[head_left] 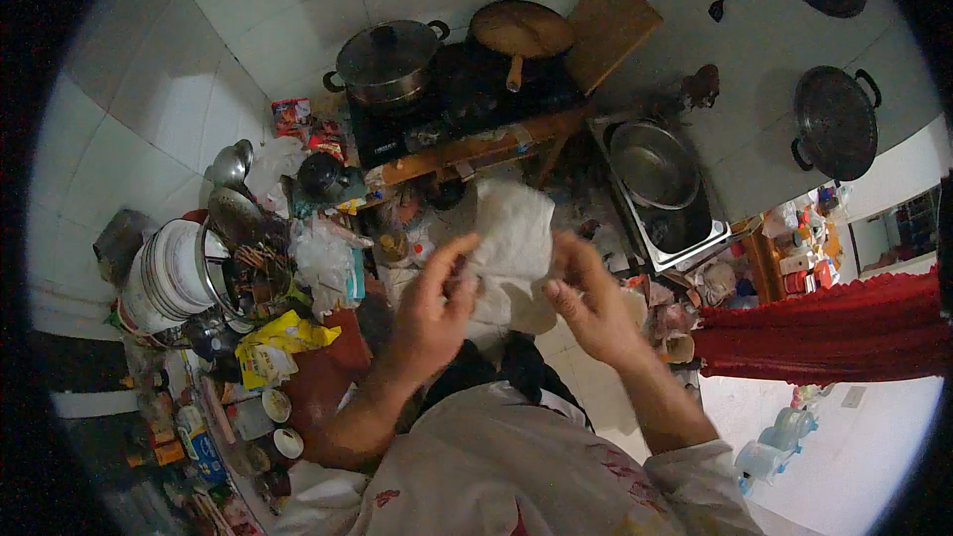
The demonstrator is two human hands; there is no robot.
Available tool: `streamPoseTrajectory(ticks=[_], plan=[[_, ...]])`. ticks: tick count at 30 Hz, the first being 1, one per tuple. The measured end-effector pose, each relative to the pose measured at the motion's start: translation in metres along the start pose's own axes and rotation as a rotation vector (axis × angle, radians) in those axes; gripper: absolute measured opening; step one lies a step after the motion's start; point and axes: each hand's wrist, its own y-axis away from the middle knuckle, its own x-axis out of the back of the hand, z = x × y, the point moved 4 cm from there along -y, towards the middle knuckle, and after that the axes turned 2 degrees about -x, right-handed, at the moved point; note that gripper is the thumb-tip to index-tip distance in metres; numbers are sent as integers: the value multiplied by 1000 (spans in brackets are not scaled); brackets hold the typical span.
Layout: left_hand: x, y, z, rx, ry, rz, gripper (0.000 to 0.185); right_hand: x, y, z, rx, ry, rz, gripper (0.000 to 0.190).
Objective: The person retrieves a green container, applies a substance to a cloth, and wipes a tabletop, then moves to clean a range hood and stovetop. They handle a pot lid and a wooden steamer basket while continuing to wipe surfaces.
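A whitish folded cloth (514, 234) is held up in front of my body, blurred by motion. My left hand (439, 305) has its fingers at the cloth's left edge. My right hand (592, 298) is at its right edge, the thumb and fingers curled. Part of the cloth hangs lower between the two hands. Beyond it stands a black cooktop (465, 108) with a lidded steel pot (387, 63) on its left and a pan with a brown lid or base (521, 30) on its right.
A steel basin (655, 164) sits over the sink (689, 257) at right. Stacked white plates (171, 275), a yellow bag (279, 346) and small cups (287, 443) crowd the left. A wooden board (614, 33) leans on the wall; a red curtain (826, 324) hangs at right.
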Motion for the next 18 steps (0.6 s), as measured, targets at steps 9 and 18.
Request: streamPoseTrajectory(ticks=[9,18], plan=[[-44,26,-43,144,95,-177,45,-29,25,124,-330,-318,-44,25],[-35,34,-102,292,90,-93,33,5,12,112,-343,-112,203,21]])
